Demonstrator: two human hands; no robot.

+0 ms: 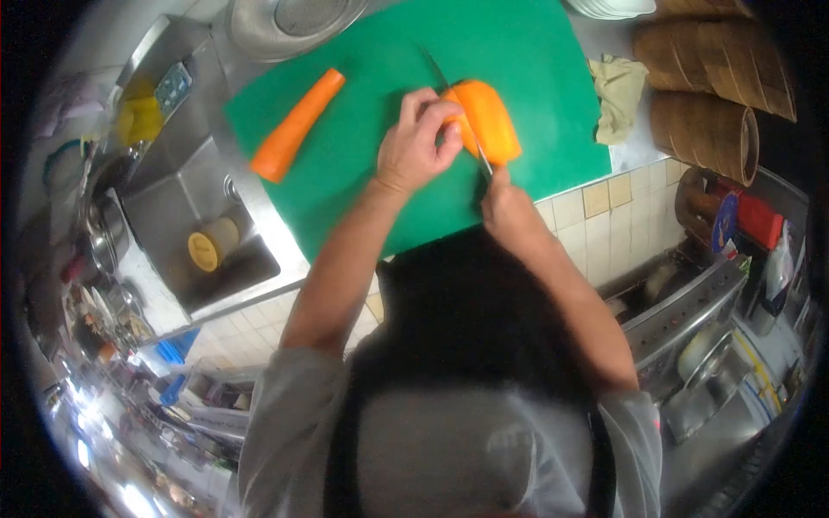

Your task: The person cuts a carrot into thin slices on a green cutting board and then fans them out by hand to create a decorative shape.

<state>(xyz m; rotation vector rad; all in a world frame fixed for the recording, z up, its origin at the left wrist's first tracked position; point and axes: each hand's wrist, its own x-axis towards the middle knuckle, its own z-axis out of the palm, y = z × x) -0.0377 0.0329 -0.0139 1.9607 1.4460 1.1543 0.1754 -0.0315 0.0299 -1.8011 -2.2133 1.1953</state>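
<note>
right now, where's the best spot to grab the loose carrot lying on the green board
Probably around the middle of the carrot, fingers across its long axis. It lies flat and diagonal on the green cutting board, clear of both hands, thick end near the sink-side edge. Coming from above suits it, since both long sides are open.

Your right hand [505,203] hides the knife [458,112] handle; the carrot piece [490,121] covers mid-blade. Your left hand [414,142] covers that piece's near end. Beyond the board [363,164], the colander [294,22] and plates [609,7] are cut by the top edge. Shelf clutter left of the sink [186,186]: too blurred to name.
</note>
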